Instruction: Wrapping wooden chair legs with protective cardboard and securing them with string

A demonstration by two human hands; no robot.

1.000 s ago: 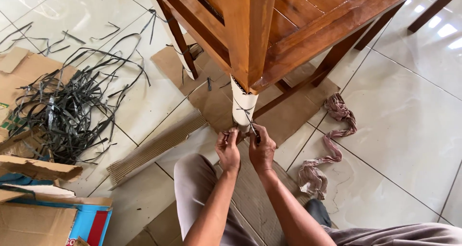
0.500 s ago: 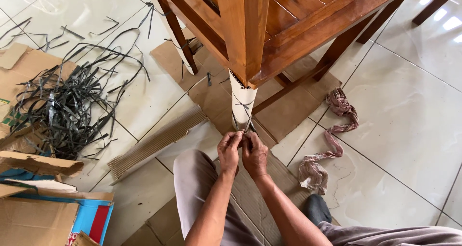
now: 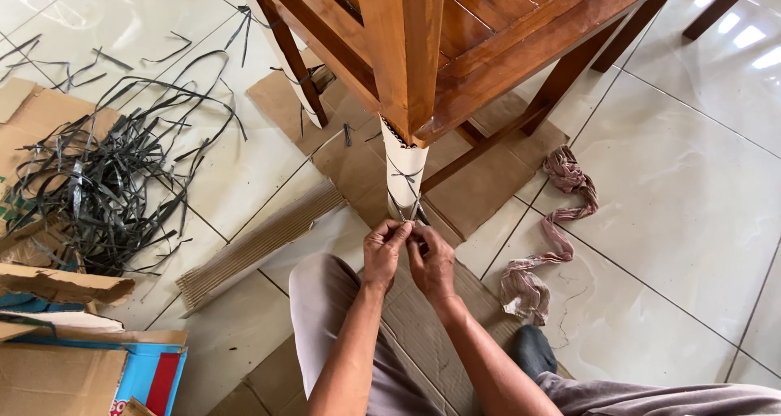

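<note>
A brown wooden table (image 3: 488,26) stands over me. Its near leg is wrapped in white cardboard (image 3: 404,172), bound by a thin dark strap (image 3: 407,187). My left hand (image 3: 382,253) and my right hand (image 3: 431,261) meet at the foot of that wrapped leg, fingers pinched together on the end of the strap. The fingertips hide exactly what they grip. A second leg (image 3: 303,87) farther back also wears a white wrap.
A tangle of dark plastic straps (image 3: 98,180) lies on the tiled floor at left, beside cardboard boxes (image 3: 73,359). A strip of corrugated cardboard (image 3: 260,245) lies left of my knee. A crumpled pinkish rag (image 3: 553,229) lies at right. Flat cardboard (image 3: 480,188) lies under the table.
My two hands have come together at the base of the wrapped leg; the right hand moved left and down from the strap it was pulling a second ago.
</note>
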